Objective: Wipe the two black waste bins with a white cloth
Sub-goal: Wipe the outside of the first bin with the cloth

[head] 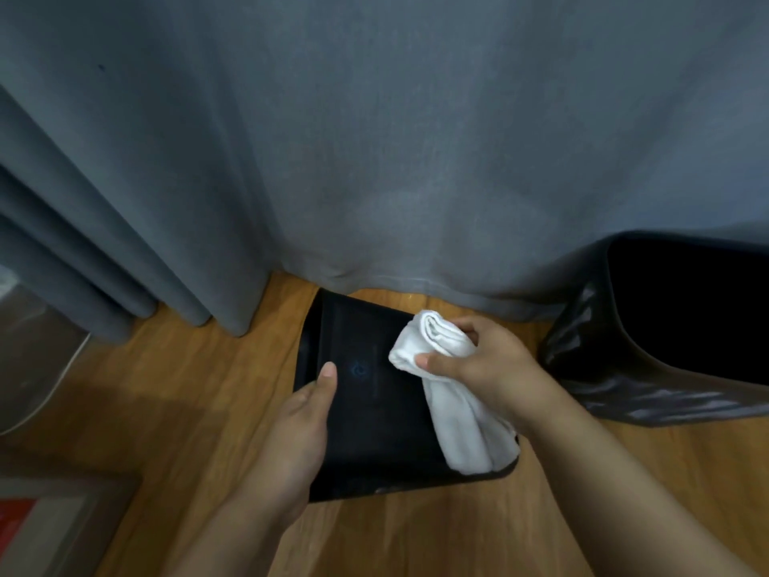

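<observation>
Bins first: from the head camera we see one black waste bin [374,393] lying on the wooden floor [187,401] at the hem of a grey curtain [374,160], its broad dark face turned up to us. Our left hand [299,431] steadies its left edge, thumb pressed flat on the face, while our right hand [491,364] pinches a bunched white cloth [449,393] between thumb and curled fingers over the bin's right side. The second bin [666,335], lined with a black bag, stands just to the right, partly cut off by the frame. We judge the loose cloth tail could drag unevenly, and a hard stroke could slide the bin. The left fingers are hidden behind the bin's edge; the faint mark on the face is unreadable.
</observation>
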The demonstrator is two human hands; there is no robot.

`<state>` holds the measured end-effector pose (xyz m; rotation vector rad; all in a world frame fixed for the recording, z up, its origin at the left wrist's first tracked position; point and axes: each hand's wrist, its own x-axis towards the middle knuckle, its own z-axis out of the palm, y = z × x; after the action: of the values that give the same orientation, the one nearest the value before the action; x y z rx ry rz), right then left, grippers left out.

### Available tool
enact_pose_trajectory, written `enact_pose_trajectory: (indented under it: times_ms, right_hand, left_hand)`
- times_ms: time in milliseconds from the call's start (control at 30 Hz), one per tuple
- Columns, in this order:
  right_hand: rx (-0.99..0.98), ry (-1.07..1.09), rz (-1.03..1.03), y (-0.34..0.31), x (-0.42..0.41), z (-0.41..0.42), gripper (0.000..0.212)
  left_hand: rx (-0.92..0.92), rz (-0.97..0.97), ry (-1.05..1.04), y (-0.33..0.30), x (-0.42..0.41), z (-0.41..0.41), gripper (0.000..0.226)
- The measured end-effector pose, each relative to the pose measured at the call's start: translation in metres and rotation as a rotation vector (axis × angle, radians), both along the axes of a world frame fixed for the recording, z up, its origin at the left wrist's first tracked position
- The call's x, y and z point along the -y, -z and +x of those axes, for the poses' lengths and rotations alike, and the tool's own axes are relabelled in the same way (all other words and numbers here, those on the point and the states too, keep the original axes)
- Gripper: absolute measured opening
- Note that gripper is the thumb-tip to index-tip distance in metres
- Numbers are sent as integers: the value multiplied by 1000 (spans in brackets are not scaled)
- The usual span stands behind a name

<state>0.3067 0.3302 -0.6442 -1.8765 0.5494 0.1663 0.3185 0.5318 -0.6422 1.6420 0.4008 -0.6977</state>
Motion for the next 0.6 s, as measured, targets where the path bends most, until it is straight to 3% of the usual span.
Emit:
enact_pose_trajectory:
  times_ms: [100, 233, 400, 500, 600]
  right_hand:
    - [-95, 96, 229, -2, 9, 1, 27]
    - [-87, 151, 135, -4, 16, -3, 34]
    - [197, 184, -611, -26, 28, -8, 44]
    - [401, 245, -804, -59, 29, -6, 40]
    - [439, 142, -822, -76, 17, -6, 37]
  left_hand:
    - [-7, -4, -5, -1, 0, -1, 45]
    - [-9, 4, -8, 0, 0, 0, 46]
    - [-8, -15, 3, 0, 2, 0, 46]
    - [-10, -20, 11, 0, 1, 0, 48]
    - [-6, -28, 25, -1, 1, -1, 49]
